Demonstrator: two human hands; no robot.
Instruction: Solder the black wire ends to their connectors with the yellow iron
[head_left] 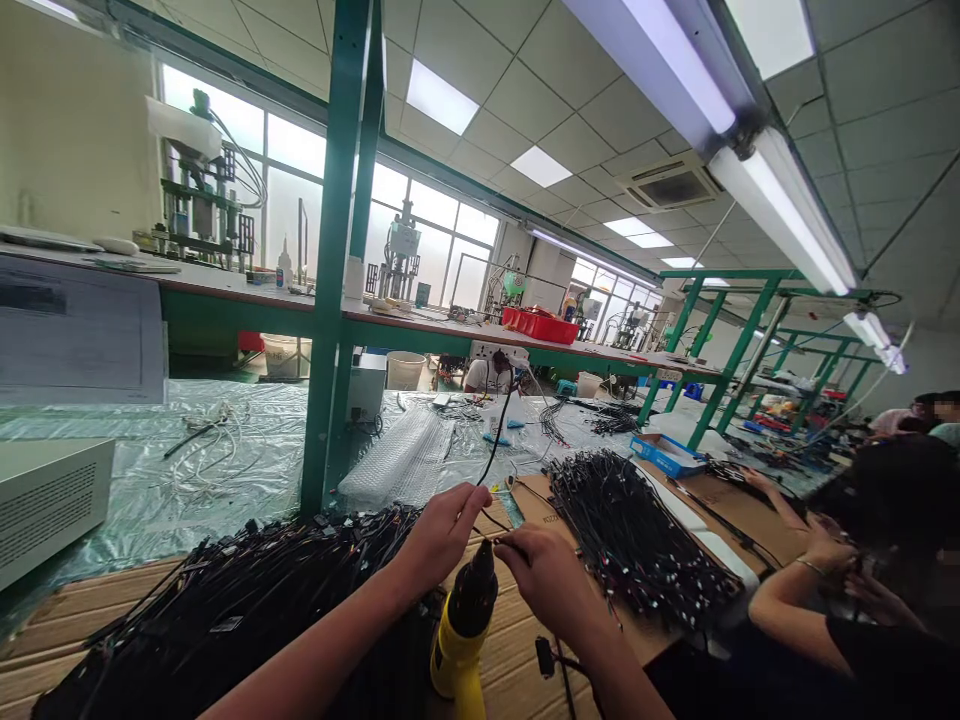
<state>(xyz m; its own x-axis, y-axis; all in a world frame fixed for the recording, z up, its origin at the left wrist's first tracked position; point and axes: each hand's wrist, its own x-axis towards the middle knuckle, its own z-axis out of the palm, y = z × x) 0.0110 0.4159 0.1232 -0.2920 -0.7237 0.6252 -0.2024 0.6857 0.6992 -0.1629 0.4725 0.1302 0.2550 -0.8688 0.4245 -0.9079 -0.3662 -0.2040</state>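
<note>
Two hands meet over the middle of the counter (pixel 90 610). Our left hand (pixel 442 530) and right hand (pixel 544 575) pinch the same thin black cable (pixel 501 420), which rises between them toward the socket box (pixel 499 352) under the green shelf (pixel 450 330). Both grips are closed on that cable, fingertips close together, just above the dark nozzle of a yellow heat gun (pixel 465 630) that stands upright below them. Whether the gun is running we cannot tell.

To our left lies a wide heap of black cables (pixel 225 610), spread across the wooden boards. To our right a second heap (pixel 637 530) rests on cardboard (pixel 739 505), beside a co-worker's arm (pixel 787 590); that person's hands are busy at their own spot and stay apart from ours. Which heap is finished and which is waiting we cannot say from this view. Judging by the size of both heaps, we take the work to be somewhere in the middle of a long run: one cable is in hand over the nozzle, and many more lie on either side.

Farther back we see bubble wrap (pixel 405 460), a blue tray (pixel 664 455), a red bin (pixel 544 325) on the shelf and a grey box (pixel 45 500) at the left edge.
</note>
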